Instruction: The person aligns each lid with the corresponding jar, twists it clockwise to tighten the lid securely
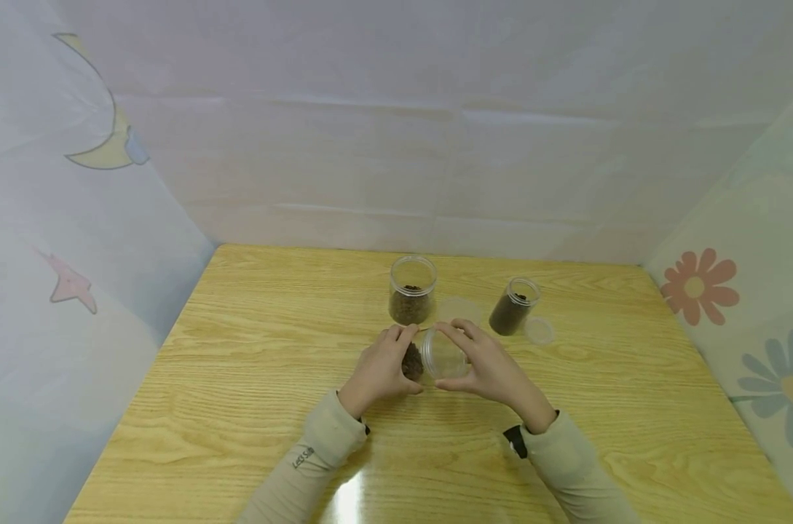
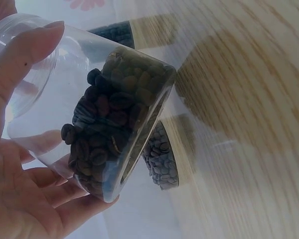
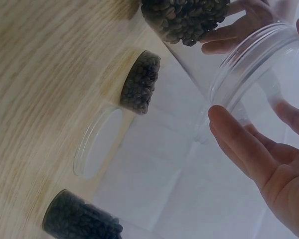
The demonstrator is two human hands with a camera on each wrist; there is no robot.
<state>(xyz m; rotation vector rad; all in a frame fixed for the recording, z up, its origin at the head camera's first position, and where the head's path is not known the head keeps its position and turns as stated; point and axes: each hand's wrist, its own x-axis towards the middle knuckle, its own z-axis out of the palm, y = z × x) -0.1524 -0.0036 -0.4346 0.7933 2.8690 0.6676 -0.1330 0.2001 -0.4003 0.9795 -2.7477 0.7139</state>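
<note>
My left hand (image 1: 383,364) grips a clear jar of coffee beans (image 2: 114,119), thumb on one side and fingers on the other. The jar leans, and its beans slope towards the base in the left wrist view. My right hand (image 1: 491,367) holds a second clear jar (image 1: 447,356) between thumb and fingers. That jar is tipped on its side, its threaded mouth facing the left hand's jar; no beans show in it. In the head view the two jars are close together, mouth towards mouth, over the table.
Behind the hands stands a wide open jar (image 1: 412,306) partly filled with beans. A narrower open jar of beans (image 1: 513,313) is to its right. Two clear lids lie by them, a larger lid (image 1: 459,309) and a smaller lid (image 1: 539,331). The wooden table (image 1: 252,327) meets cloth walls.
</note>
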